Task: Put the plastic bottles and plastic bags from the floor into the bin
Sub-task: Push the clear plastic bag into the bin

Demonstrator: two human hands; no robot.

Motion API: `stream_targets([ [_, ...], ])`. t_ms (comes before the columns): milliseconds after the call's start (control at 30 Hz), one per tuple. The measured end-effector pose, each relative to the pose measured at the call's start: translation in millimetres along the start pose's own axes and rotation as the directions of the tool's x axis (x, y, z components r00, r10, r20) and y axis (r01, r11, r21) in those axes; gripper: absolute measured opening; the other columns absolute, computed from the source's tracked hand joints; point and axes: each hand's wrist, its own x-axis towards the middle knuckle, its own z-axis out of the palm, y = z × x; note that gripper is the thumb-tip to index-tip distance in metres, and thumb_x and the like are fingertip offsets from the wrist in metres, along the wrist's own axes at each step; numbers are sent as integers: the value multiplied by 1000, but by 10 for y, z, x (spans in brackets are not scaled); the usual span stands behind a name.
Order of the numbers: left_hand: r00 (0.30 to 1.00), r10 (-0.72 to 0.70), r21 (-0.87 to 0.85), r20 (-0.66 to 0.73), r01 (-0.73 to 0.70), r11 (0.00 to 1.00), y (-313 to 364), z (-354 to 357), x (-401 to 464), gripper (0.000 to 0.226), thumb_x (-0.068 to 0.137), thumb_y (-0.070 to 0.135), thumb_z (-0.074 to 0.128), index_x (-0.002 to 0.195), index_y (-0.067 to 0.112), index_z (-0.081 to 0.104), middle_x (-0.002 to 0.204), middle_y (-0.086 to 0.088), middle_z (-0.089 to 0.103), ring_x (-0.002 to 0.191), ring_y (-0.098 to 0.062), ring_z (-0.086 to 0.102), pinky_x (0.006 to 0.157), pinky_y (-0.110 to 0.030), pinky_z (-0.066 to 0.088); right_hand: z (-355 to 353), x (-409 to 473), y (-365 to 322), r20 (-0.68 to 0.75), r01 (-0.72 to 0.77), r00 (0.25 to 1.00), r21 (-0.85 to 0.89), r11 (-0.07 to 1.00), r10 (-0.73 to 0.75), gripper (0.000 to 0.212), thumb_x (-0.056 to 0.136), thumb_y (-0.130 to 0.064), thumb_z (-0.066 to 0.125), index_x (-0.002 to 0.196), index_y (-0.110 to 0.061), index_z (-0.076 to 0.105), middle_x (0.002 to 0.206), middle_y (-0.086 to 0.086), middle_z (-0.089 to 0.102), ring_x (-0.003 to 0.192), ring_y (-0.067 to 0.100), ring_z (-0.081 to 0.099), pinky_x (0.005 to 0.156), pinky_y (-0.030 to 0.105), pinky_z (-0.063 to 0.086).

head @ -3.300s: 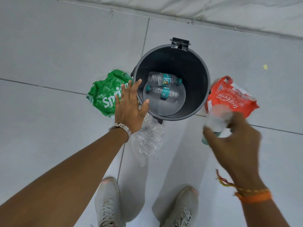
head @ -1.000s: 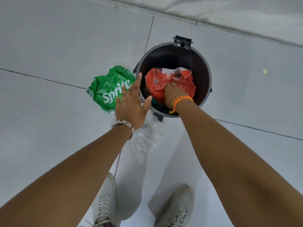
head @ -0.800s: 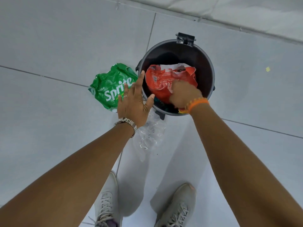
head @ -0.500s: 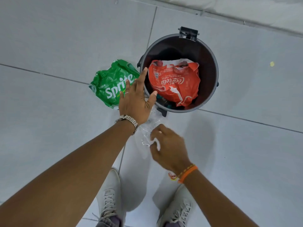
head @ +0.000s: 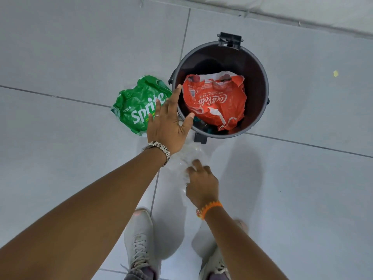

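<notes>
A dark round bin (head: 260,77) stands on the tiled floor. A crumpled red Coca-Cola plastic bag (head: 216,102) lies inside it, covering the bottles beneath. A green Sprite plastic bag (head: 137,106) lies on the floor left of the bin. My left hand (head: 167,122) rests on the bin's near-left rim with fingers spread, thumb over the edge. A clear plastic bag (head: 181,160) lies on the floor in front of the bin. My right hand (head: 201,182) is down on that clear bag, fingers curled into it.
My two light sneakers (head: 139,245) stand on the grey tiles just behind the clear bag. A black pedal (head: 200,138) sticks out at the bin's front and a hinge bracket (head: 230,40) at its back. A small yellow scrap (head: 335,73) lies far right.
My right hand dropped the red bag into the bin, pulled out and came down onto the clear bag on the floor. My left hand stayed on the rim.
</notes>
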Motion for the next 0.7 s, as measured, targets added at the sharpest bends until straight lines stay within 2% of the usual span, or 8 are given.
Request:
stream_targets([
  [33, 1000, -2, 2, 4, 2, 1000, -1, -13, 3, 77, 92, 69, 30, 156, 43, -3, 163, -4, 29, 151, -41, 16, 115, -67, 22, -135, -160, 57, -30, -5, 1000, 48, 999, 6, 37, 62, -14, 79, 96, -25, 73, 127, -6, 60, 87, 25, 67, 54, 29, 54],
  [133, 1000, -7, 18, 12, 7, 1000, 5, -8, -14, 77, 93, 69, 31, 156, 43, -5, 163, -6, 29, 150, -42, 18, 115, -67, 22, -726, -741, 179, -111, -12, 993, 170, 985, 31, 30, 69, -24, 76, 97, -36, 73, 128, -18, 59, 91, 15, 67, 62, 26, 58],
  [267, 1000, -8, 13, 11, 8, 1000, 11, -13, -20, 76, 93, 68, 31, 156, 43, -4, 162, -5, 30, 150, -43, 20, 114, -68, 24, -1730, -1256, 308, -323, 16, 940, 354, 935, 106, 32, 58, -26, 87, 81, -38, 68, 113, -20, 60, 77, 9, 70, 65, 20, 53],
  [367, 1000, -2, 25, 6, 2, 1000, 4, -10, -11, 76, 93, 68, 29, 156, 43, -5, 162, -5, 30, 150, -42, 19, 114, -67, 24, -2356, -1091, 300, -426, 47, 890, 437, 898, 161, 28, 63, -33, 85, 84, -38, 67, 105, -15, 62, 77, 12, 70, 68, 27, 56],
  [467, 1000, -4, 38, 10, 3, 999, -1, -1, -20, 75, 92, 70, 25, 155, 44, -8, 161, -8, 31, 151, -41, 17, 115, -65, 23, -2647, -520, 155, -485, 65, 854, 459, 886, 189, 27, 67, -38, 82, 91, -37, 70, 104, -12, 64, 84, 7, 63, 74, 23, 51],
  [533, 1000, -4, 42, 12, 3, 999, 0, -9, -33, 76, 91, 71, 22, 155, 44, -9, 161, -9, 32, 151, -41, 17, 115, -65, 24, -2639, 25, 63, -441, 18, 874, 449, 893, 205, 29, 70, -38, 82, 96, -30, 75, 107, -9, 66, 89, 8, 62, 74, 22, 46],
  [600, 1000, 1, 41, 17, -1, 999, -6, -17, -34, 76, 91, 72, 22, 155, 44, -9, 161, -11, 32, 151, -41, 17, 114, -66, 25, -2475, 582, 15, -318, -107, 913, 416, 903, 255, 29, 71, -33, 83, 98, -27, 75, 109, -6, 69, 92, 14, 67, 67, 20, 44],
  [700, 1000, 11, 47, 11, -12, 999, 1, -2, -33, 75, 92, 67, 25, 155, 44, -9, 160, -9, 33, 151, -41, 17, 113, -67, 25, -2113, 1145, 20, -158, -257, 924, 418, 871, 349, 35, 79, -28, 78, 110, -15, 68, 117, 8, 66, 103, 31, 69, 73, 31, 53],
])
